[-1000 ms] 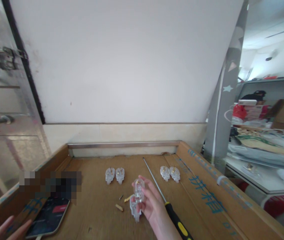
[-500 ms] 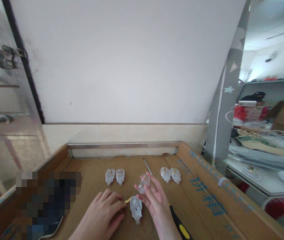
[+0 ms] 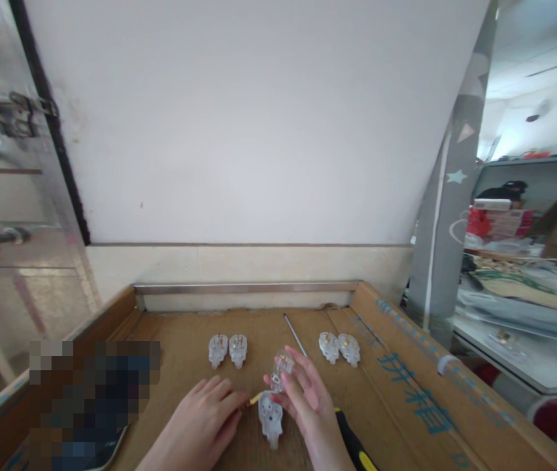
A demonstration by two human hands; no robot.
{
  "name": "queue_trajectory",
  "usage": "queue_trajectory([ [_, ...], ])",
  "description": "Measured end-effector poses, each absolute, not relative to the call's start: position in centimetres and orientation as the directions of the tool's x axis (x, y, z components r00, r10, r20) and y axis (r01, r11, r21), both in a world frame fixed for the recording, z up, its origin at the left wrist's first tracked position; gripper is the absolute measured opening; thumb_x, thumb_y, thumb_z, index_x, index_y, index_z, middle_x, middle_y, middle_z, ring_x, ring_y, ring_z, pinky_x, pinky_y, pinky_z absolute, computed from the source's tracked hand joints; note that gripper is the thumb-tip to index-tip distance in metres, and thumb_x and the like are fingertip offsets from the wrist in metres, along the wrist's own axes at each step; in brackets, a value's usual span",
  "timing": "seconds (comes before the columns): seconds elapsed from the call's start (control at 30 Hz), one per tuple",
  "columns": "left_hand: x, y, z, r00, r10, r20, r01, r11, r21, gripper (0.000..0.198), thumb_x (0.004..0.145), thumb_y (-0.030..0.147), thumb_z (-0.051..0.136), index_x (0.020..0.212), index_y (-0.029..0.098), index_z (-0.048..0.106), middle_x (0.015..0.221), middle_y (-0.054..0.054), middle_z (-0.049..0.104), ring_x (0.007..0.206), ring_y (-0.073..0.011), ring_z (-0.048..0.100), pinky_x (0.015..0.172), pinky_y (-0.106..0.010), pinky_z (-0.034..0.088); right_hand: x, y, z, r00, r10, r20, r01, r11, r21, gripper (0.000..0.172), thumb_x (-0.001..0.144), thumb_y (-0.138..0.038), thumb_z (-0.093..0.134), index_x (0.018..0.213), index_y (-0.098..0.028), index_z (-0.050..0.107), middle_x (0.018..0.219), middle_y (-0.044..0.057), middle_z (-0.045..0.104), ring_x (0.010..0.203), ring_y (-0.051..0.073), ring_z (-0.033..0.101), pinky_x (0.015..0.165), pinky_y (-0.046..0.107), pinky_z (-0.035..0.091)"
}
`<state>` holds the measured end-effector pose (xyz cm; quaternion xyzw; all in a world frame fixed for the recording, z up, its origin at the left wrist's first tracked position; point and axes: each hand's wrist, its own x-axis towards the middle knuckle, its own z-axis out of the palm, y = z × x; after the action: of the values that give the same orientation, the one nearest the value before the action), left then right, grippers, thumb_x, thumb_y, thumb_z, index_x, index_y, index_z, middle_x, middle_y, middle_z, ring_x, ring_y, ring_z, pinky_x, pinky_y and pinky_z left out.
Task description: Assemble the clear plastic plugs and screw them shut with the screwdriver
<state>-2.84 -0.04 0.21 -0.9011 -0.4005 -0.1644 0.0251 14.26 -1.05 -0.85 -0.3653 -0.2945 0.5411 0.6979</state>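
My right hand (image 3: 305,396) holds up a clear plastic plug part (image 3: 282,369) with brass-coloured metal inside, gripped between thumb and fingers. Just below it a translucent plug housing (image 3: 270,418) lies on the cardboard, its narrow end toward me. To the left of that housing, my left hand (image 3: 212,415) rests low with its fingers bent and pinched at one end of a small yellow strip (image 3: 255,398). The strip's other end reaches the housing's upper edge. Partly behind my right hand lies a screwdriver (image 3: 350,438) with a black and yellow handle.
Two clear plugs with pins (image 3: 228,351) lie at the back left, two more plug pieces (image 3: 339,348) at the back right. Cardboard walls (image 3: 406,353) border the work surface. A blurred-out dark object (image 3: 97,405) lies at left. Beyond the right wall stands a cluttered table (image 3: 518,327).
The view has shifted slightly, moving everything a little down and right. Both hands keep nearly the same pose, and the right still holds the clear plug part.
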Motion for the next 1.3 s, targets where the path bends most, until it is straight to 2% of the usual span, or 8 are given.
queue_trajectory([
  [0.27, -3.2, 0.0, 0.5, 0.596, 0.732, 0.331, 0.727, -0.666, 0.166, 0.023, 0.082, 0.01, 0.048, 0.087, 0.028, 0.062, 0.081, 0.002, 0.065, 0.075, -0.0177, 0.061, 0.068, -0.026, 0.043, 14.3, -1.0, -1.1, 0.233, 0.972, 0.025, -0.519, 0.146, -0.842, 0.057, 0.055, -0.043, 0.081, 0.102, -0.02, 0.057, 0.095, 0.008, 0.064, 0.069, 0.021, 0.066, 0.055, 0.028, 0.051],
  [0.4, -2.5, 0.6, 1.6, 0.496, 0.774, 0.394, 0.64, -0.632, 0.436, 0.016, 0.086, 0.018, 0.046, 0.085, 0.025, 0.061, 0.081, 0.0, 0.064, 0.077, -0.0164, 0.06, 0.069, -0.025, 0.045, 14.3, -1.0, -1.0, 0.233, 0.972, 0.029, -0.518, 0.149, -0.842, 0.058, 0.053, -0.042, 0.081, 0.101, -0.02, 0.058, 0.093, 0.007, 0.064, 0.069, 0.022, 0.066, 0.055, 0.029, 0.052],
  [0.53, -0.5, 1.3, 2.3, 0.285, 0.85, 0.443, 0.409, -0.526, 0.745, 0.015, 0.085, 0.027, 0.049, 0.09, 0.021, 0.062, 0.081, -0.002, 0.066, 0.077, -0.0161, 0.061, 0.071, -0.025, 0.047, 14.4, -1.1, -0.7, 0.216, 0.976, -0.006, -0.522, 0.111, -0.846, 0.059, 0.054, -0.045, 0.08, 0.102, -0.019, 0.058, 0.09, 0.007, 0.065, 0.067, 0.022, 0.066, 0.053, 0.029, 0.052],
  [0.67, 0.9, 1.6, 1.9, 0.139, 0.894, 0.426, 0.252, -0.448, 0.858, 0.024, 0.084, 0.032, 0.049, 0.097, 0.019, 0.064, 0.088, -0.005, 0.068, 0.082, -0.0181, 0.062, 0.073, -0.028, 0.048, 14.8, -1.0, -0.8, 0.125, 0.989, -0.072, -0.576, 0.014, -0.817, 0.059, 0.057, -0.047, 0.079, 0.104, -0.018, 0.058, 0.092, 0.01, 0.066, 0.064, 0.022, 0.066, 0.044, 0.023, 0.047],
  [0.8, 0.4, 1.8, 1.3, 0.055, 0.906, 0.421, 0.217, -0.422, 0.88, 0.026, 0.082, 0.038, 0.053, 0.092, 0.018, 0.067, 0.088, -0.006, 0.07, 0.082, -0.0193, 0.063, 0.073, -0.028, 0.049, 15.0, -0.8, -1.3, 0.036, 0.993, -0.116, -0.668, -0.062, -0.741, 0.059, 0.055, -0.04, 0.081, 0.105, -0.02, 0.057, 0.093, 0.008, 0.067, 0.067, 0.024, 0.067, 0.042, 0.022, 0.045],
  [1.0, 0.3, 1.2, 1.1, 0.039, 0.897, 0.44, 0.207, -0.438, 0.875, 0.026, 0.082, 0.041, 0.055, 0.086, 0.018, 0.066, 0.081, -0.005, 0.07, 0.074, -0.0181, 0.065, 0.068, -0.026, 0.051, 15.0, -1.1, -1.0, -0.003, 0.995, -0.101, -0.686, -0.075, -0.724, 0.056, 0.063, -0.036, 0.078, 0.111, -0.021, 0.053, 0.1, 0.007, 0.067, 0.077, 0.023, 0.067, 0.059, 0.026, 0.052],
  [1.17, 1.0, 0.3, 0.7, 0.241, 0.762, 0.601, 0.37, -0.644, 0.669, 0.014, 0.085, 0.03, 0.054, 0.088, 0.023, 0.066, 0.08, -0.003, 0.067, 0.075, -0.0165, 0.063, 0.068, -0.025, 0.051, 14.9, -1.6, -0.7, -0.045, 0.996, -0.077, -0.696, -0.087, -0.713, 0.053, 0.065, -0.034, 0.077, 0.111, -0.021, 0.054, 0.096, 0.006, 0.068, 0.077, 0.018, 0.066, 0.063, 0.026, 0.052],
  [1.3, 0.7, 0.2, 0.5, 0.257, 0.709, 0.657, 0.475, -0.685, 0.552, 0.014, 0.088, 0.027, 0.05, 0.089, 0.024, 0.064, 0.083, -0.003, 0.066, 0.078, -0.0161, 0.062, 0.07, -0.024, 0.051, 14.8, -1.7, -0.9, -0.064, 0.995, -0.08, -0.685, -0.102, -0.721, 0.05, 0.067, -0.034, 0.076, 0.111, -0.019, 0.054, 0.099, 0.006, 0.067, 0.076, 0.017, 0.066, 0.062, 0.027, 0.053],
])
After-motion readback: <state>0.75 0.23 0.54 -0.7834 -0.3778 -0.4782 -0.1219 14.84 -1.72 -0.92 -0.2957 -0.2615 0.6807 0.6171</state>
